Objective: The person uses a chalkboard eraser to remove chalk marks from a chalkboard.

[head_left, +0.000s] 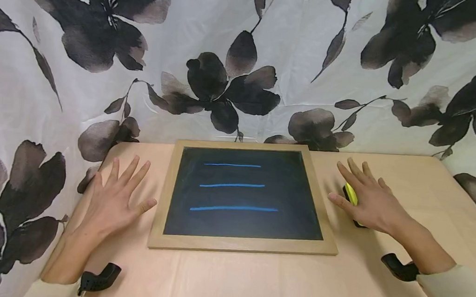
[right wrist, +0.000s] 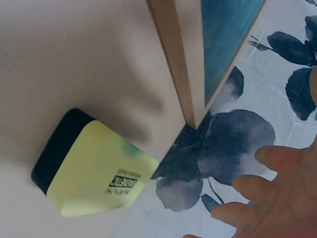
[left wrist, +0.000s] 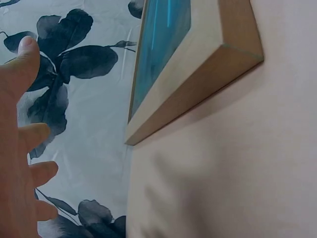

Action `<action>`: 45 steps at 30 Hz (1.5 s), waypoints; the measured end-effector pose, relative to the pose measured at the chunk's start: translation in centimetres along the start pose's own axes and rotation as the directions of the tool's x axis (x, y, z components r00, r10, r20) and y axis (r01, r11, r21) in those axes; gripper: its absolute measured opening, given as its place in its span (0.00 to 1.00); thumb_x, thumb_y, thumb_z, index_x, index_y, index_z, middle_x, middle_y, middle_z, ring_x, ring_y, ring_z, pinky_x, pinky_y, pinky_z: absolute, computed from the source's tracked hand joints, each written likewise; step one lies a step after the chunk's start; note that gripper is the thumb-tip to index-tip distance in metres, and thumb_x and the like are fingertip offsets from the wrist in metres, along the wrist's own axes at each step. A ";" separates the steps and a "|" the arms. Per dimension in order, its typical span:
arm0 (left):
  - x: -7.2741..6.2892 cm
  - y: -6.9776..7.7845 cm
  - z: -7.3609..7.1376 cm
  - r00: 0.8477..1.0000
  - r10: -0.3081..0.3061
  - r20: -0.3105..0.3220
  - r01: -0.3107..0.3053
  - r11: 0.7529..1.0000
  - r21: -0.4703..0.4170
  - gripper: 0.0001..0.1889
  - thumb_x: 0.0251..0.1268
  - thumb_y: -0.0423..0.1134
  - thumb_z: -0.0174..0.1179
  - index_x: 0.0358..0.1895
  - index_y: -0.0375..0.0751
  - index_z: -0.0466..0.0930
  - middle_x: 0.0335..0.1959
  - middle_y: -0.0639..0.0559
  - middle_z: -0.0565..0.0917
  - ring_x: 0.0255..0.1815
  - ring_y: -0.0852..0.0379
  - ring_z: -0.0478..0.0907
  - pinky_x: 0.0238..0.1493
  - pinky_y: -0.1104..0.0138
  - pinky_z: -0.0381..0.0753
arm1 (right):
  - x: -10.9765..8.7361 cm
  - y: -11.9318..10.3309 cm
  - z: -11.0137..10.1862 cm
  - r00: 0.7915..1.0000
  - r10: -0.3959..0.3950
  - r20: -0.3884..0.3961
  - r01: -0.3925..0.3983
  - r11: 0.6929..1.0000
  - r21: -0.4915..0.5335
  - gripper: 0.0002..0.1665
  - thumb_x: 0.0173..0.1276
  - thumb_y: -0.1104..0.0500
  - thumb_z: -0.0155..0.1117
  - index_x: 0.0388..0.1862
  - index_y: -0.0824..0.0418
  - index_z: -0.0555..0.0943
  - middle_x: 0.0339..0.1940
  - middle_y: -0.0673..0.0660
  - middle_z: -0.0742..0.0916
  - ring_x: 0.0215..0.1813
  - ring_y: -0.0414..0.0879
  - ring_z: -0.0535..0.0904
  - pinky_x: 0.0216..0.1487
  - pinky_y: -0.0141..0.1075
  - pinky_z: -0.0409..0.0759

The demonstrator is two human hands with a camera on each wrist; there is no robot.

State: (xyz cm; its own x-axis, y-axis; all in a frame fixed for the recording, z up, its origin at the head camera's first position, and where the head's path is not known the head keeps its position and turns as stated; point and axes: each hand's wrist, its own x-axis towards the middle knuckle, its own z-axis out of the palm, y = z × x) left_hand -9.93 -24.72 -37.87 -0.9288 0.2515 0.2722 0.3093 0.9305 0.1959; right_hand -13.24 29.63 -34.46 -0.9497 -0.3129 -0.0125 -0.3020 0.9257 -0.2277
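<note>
A small chalkboard (head_left: 240,225) in a light wooden frame (head_left: 243,244) lies on the table, with three blue horizontal lines drawn on its dark surface. To its left my left hand (head_left: 114,201) hovers with fingers spread and nothing in it. My right hand (head_left: 370,203) is held over the table on the other side, fingers also spread. Beneath that hand sits a yellow and black board eraser (head_left: 350,194), partly hidden in the head view. The right wrist view shows the eraser (right wrist: 104,173) whole, with dark print on its yellow side, apart from the fingers.
The light wooden table (head_left: 227,283) extends around the board. Behind it and along the left side hangs a white cloth (head_left: 297,41) with dark flowers. A black device (head_left: 99,278) is at the left wrist, another black device (head_left: 399,267) at the right.
</note>
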 end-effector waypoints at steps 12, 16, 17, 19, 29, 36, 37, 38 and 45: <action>-0.1 0.5 0.1 1.000 -0.012 0.015 0.013 0.999 -0.049 0.45 0.59 0.62 0.58 0.77 0.56 0.50 0.77 0.47 0.49 0.73 0.27 0.39 0.57 0.26 0.39 | -0.3 0.4 -0.5 1.000 0.015 -0.019 -0.015 1.000 -0.009 0.52 0.66 0.34 0.55 0.78 0.57 0.49 0.77 0.67 0.51 0.74 0.69 0.41 0.60 0.72 0.45; -0.2 0.5 0.4 0.999 -0.017 0.037 0.020 0.997 -0.072 0.45 0.60 0.65 0.56 0.77 0.55 0.50 0.77 0.45 0.50 0.73 0.28 0.39 0.57 0.26 0.39 | -0.6 0.6 -0.7 0.999 0.015 -0.040 -0.015 1.000 0.012 0.52 0.65 0.35 0.57 0.78 0.58 0.49 0.76 0.68 0.52 0.73 0.71 0.42 0.59 0.73 0.46; -0.1 0.4 0.5 0.999 -0.017 0.043 0.020 0.997 -0.077 0.44 0.60 0.66 0.55 0.77 0.54 0.50 0.76 0.45 0.51 0.73 0.28 0.39 0.57 0.26 0.39 | -0.7 0.6 -0.6 0.999 0.017 -0.044 -0.016 1.000 0.026 0.52 0.65 0.36 0.58 0.78 0.57 0.48 0.76 0.69 0.52 0.73 0.72 0.42 0.59 0.73 0.46; 0.1 0.3 0.7 0.999 -0.008 0.044 0.011 0.997 -0.082 0.44 0.60 0.66 0.54 0.77 0.54 0.51 0.76 0.44 0.52 0.73 0.28 0.40 0.57 0.26 0.40 | -0.9 0.7 -0.4 0.998 0.026 -0.058 -0.023 0.998 0.054 0.53 0.66 0.37 0.58 0.78 0.58 0.47 0.76 0.70 0.52 0.73 0.72 0.42 0.56 0.75 0.48; 1.2 -0.2 2.1 0.999 0.014 0.047 -0.005 0.981 -0.192 0.43 0.61 0.64 0.55 0.76 0.51 0.53 0.75 0.44 0.56 0.72 0.28 0.43 0.58 0.27 0.44 | -1.8 1.8 1.0 0.975 0.194 -0.111 -0.158 0.950 0.268 0.51 0.68 0.42 0.58 0.77 0.65 0.47 0.74 0.73 0.53 0.73 0.72 0.44 0.55 0.74 0.53; 0.8 -0.2 3.9 0.997 0.004 0.081 0.018 0.964 -0.267 0.42 0.63 0.62 0.55 0.76 0.49 0.54 0.75 0.48 0.56 0.73 0.30 0.44 0.58 0.28 0.42 | -2.2 3.2 2.9 0.927 0.360 -0.104 -0.313 0.896 0.315 0.53 0.67 0.41 0.61 0.73 0.75 0.50 0.65 0.83 0.61 0.64 0.79 0.56 0.55 0.71 0.58; 0.8 -0.2 4.1 0.997 0.006 0.080 0.017 0.960 -0.279 0.42 0.63 0.62 0.55 0.76 0.49 0.54 0.75 0.49 0.56 0.73 0.31 0.44 0.59 0.28 0.42 | -2.2 3.4 3.2 0.919 0.380 -0.105 -0.332 0.889 0.316 0.54 0.66 0.42 0.62 0.72 0.76 0.51 0.63 0.84 0.63 0.63 0.79 0.57 0.54 0.70 0.59; 0.8 -0.2 4.4 0.997 0.008 0.079 0.016 0.956 -0.292 0.41 0.63 0.62 0.55 0.76 0.49 0.54 0.75 0.49 0.56 0.73 0.32 0.44 0.59 0.28 0.42 | -2.2 3.5 3.4 0.913 0.393 -0.113 -0.342 0.885 0.316 0.53 0.66 0.42 0.63 0.71 0.78 0.52 0.61 0.84 0.64 0.61 0.79 0.59 0.53 0.69 0.61; 0.6 -0.6 5.8 0.998 0.019 0.066 0.007 0.924 -0.382 0.40 0.65 0.61 0.54 0.75 0.48 0.55 0.75 0.47 0.57 0.74 0.33 0.44 0.62 0.31 0.37 | -2.4 3.9 4.4 0.880 0.440 -0.177 -0.367 0.869 0.333 0.48 0.64 0.47 0.67 0.65 0.83 0.60 0.54 0.82 0.70 0.52 0.73 0.67 0.45 0.61 0.67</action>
State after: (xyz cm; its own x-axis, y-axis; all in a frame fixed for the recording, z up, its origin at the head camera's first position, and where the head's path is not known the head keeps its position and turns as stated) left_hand -11.86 -23.56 -43.25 -0.9340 0.2865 0.2135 0.3572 0.7602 0.5426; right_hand -11.80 33.03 -39.63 -0.9836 0.1694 0.0616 0.1137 0.8483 -0.5171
